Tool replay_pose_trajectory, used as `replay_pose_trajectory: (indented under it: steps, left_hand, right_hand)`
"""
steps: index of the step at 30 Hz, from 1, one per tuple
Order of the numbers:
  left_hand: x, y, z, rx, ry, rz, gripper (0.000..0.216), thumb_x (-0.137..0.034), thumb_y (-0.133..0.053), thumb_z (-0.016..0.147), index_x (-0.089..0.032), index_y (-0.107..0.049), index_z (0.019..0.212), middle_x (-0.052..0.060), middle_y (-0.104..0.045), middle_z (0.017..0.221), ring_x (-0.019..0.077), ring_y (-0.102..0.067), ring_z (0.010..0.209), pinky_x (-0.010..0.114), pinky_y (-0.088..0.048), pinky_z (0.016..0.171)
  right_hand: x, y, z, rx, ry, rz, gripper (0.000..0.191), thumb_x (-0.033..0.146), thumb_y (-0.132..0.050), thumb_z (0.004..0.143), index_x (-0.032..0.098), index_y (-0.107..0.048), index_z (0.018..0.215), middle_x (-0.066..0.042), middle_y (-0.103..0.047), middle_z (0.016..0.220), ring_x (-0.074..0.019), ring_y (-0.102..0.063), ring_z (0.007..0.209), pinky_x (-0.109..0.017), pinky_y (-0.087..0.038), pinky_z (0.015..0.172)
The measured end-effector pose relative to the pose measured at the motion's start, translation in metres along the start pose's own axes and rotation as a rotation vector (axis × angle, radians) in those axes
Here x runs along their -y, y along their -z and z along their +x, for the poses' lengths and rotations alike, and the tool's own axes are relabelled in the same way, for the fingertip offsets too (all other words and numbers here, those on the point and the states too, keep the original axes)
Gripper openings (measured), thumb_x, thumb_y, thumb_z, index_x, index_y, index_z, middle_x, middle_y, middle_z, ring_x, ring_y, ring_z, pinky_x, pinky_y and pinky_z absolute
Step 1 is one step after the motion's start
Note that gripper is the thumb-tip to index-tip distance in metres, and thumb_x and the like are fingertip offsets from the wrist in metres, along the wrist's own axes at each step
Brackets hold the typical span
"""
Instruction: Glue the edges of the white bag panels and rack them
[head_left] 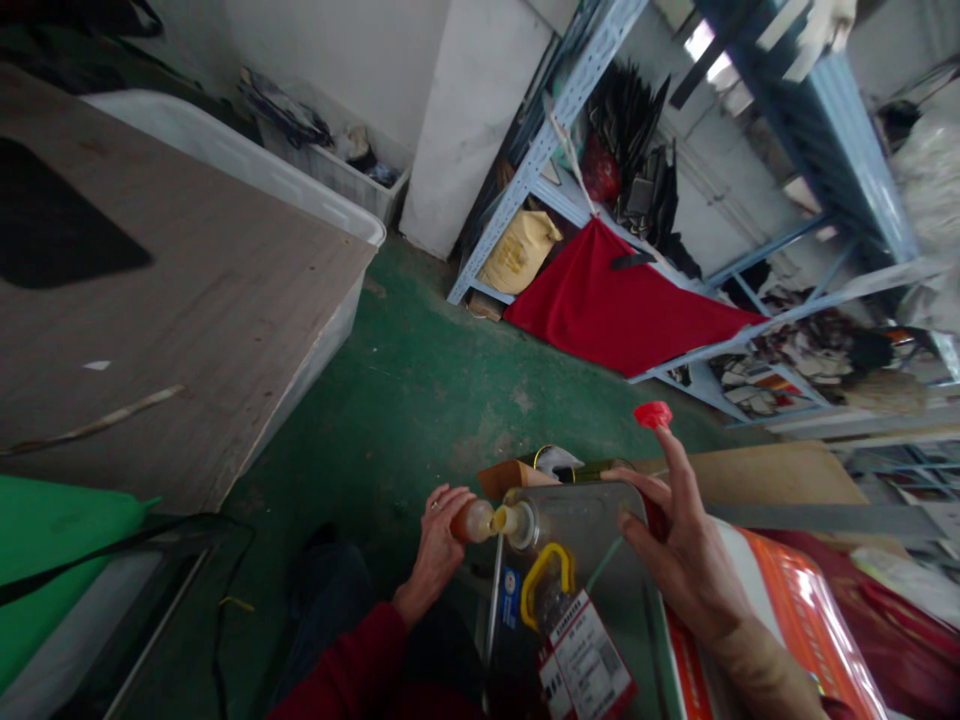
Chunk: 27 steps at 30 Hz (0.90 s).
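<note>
My left hand (439, 545) is closed around a small orange-brown bottle (474, 521), its mouth pressed against the spout of a large metal can (592, 570). That can has a yellow handle (546, 580) and a printed label. My right hand (679, 545) rests on the can's top right side and steadies it. Its fingers are partly spread, and a red cap (652, 414) sits pinched at the raised fingertips.
A wooden board (172, 300) lies over a white tub on the left. Green floor (420, 400) stretches ahead. A blue metal shelf (540, 150) holds a red cloth (622, 310) and a yellow sack. Red-orange packaging (795, 610) lies at the right.
</note>
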<state>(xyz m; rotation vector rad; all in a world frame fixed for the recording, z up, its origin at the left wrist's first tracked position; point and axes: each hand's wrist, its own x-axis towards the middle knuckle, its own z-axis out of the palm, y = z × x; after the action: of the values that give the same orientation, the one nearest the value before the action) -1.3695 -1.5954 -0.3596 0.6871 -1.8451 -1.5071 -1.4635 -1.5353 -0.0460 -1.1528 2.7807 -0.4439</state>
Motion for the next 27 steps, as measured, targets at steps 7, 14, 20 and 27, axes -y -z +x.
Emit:
replay_pose_trajectory:
  steps: [7,14,20,27]
  left_hand:
    - [-0.006,0.007,0.0,-0.003,0.033,-0.015,0.049,-0.01,-0.057,0.057,-0.023,-0.068,0.103,0.007,-0.068,0.11,0.0307,-0.055,0.114,0.053,-0.041,0.1]
    - [-0.004,0.007,-0.001,0.054,0.004,0.011,0.05,-0.01,-0.056,0.056,-0.021,-0.067,0.103,0.008,-0.069,0.11,0.03,-0.057,0.111,0.053,-0.039,0.102]
    - [-0.006,0.007,-0.005,0.07,-0.003,-0.018,0.045,-0.013,-0.06,0.059,-0.02,-0.067,0.103,0.01,-0.07,0.109,0.0303,-0.058,0.11,0.054,-0.039,0.102]
    - [-0.029,0.018,-0.002,0.135,0.074,-0.197,0.038,-0.022,-0.068,0.062,-0.019,-0.068,0.1,0.012,-0.07,0.108,0.0301,-0.061,0.106,0.054,-0.039,0.102]
  right_hand:
    - [0.001,0.003,0.002,0.033,0.018,-0.014,0.08,0.02,-0.048,0.079,0.023,-0.005,0.147,-0.008,-0.066,0.11,-0.0242,-0.062,0.106,-0.047,-0.046,0.095]
    - [0.006,0.0,0.0,-0.003,-0.024,0.012,0.08,0.022,-0.047,0.078,0.023,-0.007,0.148,-0.006,-0.066,0.11,-0.0243,-0.06,0.108,-0.048,-0.042,0.099]
    - [0.005,0.0,0.001,0.009,-0.006,0.027,0.079,0.022,-0.047,0.079,0.024,-0.008,0.148,-0.006,-0.065,0.111,-0.0244,-0.061,0.104,-0.049,-0.043,0.097]
    - [0.002,0.023,0.0,0.01,-0.055,0.109,0.079,0.024,-0.051,0.081,0.027,-0.009,0.148,-0.008,-0.066,0.111,-0.0256,-0.063,0.102,-0.05,-0.045,0.094]
